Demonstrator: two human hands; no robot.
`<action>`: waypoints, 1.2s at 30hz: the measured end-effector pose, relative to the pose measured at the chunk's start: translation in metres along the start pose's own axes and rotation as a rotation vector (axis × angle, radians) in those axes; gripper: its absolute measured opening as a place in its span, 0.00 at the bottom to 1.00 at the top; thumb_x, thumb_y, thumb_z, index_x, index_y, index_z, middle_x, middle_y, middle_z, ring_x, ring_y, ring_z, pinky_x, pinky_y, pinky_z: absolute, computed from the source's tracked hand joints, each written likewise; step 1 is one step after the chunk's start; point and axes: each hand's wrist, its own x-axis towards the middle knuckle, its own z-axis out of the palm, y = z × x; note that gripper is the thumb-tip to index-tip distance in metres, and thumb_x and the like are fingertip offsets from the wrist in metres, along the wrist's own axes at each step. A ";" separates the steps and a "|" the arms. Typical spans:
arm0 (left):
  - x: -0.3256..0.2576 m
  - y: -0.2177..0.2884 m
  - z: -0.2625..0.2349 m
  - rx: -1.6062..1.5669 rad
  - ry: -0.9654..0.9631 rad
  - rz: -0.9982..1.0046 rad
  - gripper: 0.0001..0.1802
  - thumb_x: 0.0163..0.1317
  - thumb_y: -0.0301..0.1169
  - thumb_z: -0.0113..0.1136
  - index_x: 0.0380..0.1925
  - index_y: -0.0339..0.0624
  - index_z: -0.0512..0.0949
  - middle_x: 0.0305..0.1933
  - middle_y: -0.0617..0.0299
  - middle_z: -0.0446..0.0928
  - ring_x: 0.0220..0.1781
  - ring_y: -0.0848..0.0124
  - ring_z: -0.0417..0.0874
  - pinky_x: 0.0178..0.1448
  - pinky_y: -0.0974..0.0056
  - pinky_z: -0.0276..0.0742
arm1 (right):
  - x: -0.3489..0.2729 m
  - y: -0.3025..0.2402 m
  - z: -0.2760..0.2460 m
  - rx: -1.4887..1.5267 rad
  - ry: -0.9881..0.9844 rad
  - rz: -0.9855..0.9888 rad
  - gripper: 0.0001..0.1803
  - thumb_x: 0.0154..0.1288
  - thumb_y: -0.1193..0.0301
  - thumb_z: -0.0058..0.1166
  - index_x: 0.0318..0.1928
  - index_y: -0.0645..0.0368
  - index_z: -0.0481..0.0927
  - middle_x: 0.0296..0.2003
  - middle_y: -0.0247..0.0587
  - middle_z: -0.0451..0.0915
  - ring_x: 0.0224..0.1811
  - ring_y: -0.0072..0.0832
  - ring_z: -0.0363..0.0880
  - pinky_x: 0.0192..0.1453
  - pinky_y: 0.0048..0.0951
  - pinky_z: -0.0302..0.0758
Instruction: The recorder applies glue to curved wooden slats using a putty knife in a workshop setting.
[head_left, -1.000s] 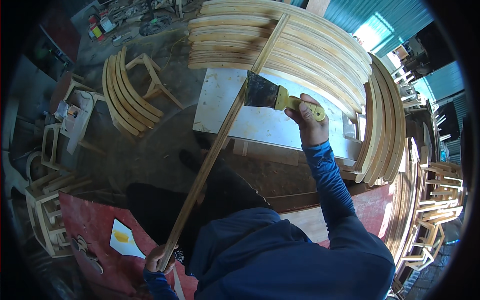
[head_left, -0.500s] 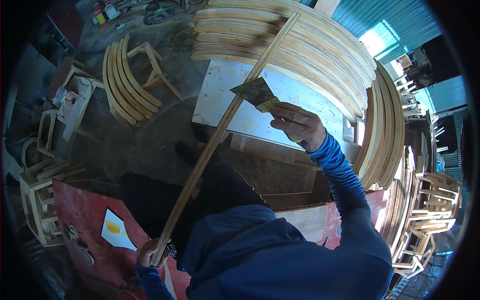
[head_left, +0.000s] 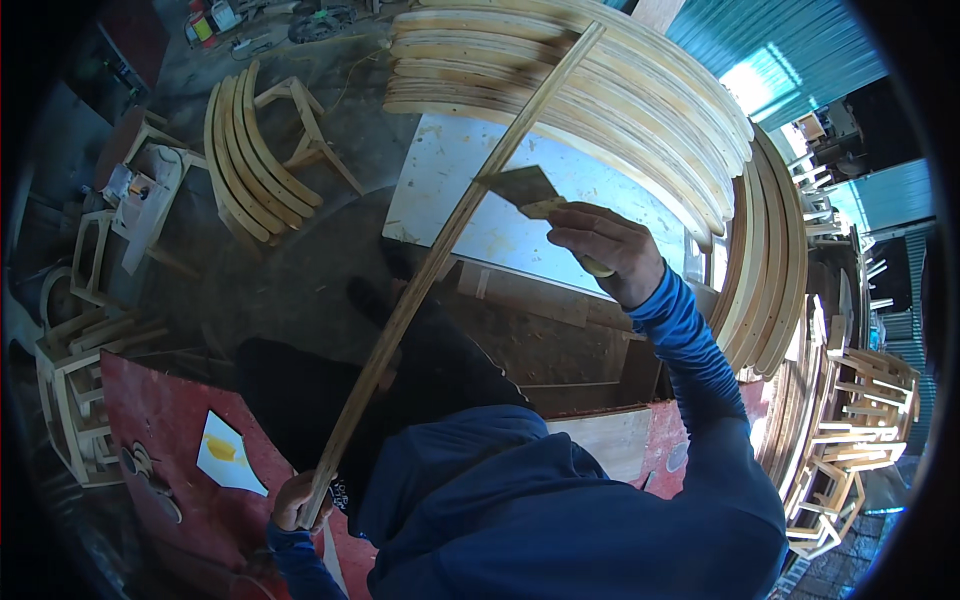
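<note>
1. The left hand [head_left: 295,500] is wrapped around the near end of the long wood strip [head_left: 400,310]. Hold that end firmly, so the strip does not roll or wobble.
2. Left of that hand, a white card [head_left: 236,472] with a yellow smear lies on a red board [head_left: 165,410]. Mind your elbow, so it does not bump the card.
3. The strip slants up and away, in front of the dark trousers [head_left: 300,390] and then the white tabletop [head_left: 435,195]. A long thin strip may bend, so push softly.
4. The right hand [head_left: 620,250] is closed around the handle of the flat scraper [head_left: 522,188]. The blade's corner looks to be at the strip's edge, but I cannot tell how hard it presses. Lay the blade's edge evenly, so one corner does not dig in.
5. The far end shows over the curved wood pieces [head_left: 610,125]. I cannot tell if it rests on them. If it hangs free, it could shake, so use small, slow strokes.
</note>
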 end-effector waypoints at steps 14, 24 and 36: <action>-0.005 0.004 0.016 0.099 0.146 0.003 0.32 0.61 0.50 0.64 0.52 0.33 0.74 0.22 0.56 0.78 0.13 0.73 0.75 0.14 0.69 0.72 | 0.021 -0.041 0.017 0.378 0.160 0.279 0.12 0.70 0.71 0.60 0.50 0.64 0.83 0.39 0.46 0.88 0.37 0.32 0.89 0.43 0.31 0.85; -0.001 -0.002 0.017 0.140 0.120 0.034 0.31 0.64 0.48 0.62 0.55 0.32 0.73 0.23 0.57 0.78 0.14 0.74 0.76 0.15 0.70 0.73 | 0.069 0.115 -0.020 0.693 0.450 0.836 0.14 0.72 0.72 0.57 0.50 0.70 0.81 0.40 0.51 0.86 0.36 0.39 0.89 0.37 0.35 0.91; 0.001 0.009 0.007 0.087 0.062 -0.005 0.35 0.61 0.52 0.60 0.56 0.32 0.74 0.20 0.57 0.78 0.10 0.75 0.72 0.13 0.70 0.69 | 0.025 -0.043 0.058 -0.310 0.104 -0.058 0.16 0.55 0.72 0.66 0.46 0.57 0.84 0.47 0.46 0.85 0.46 0.43 0.87 0.51 0.36 0.87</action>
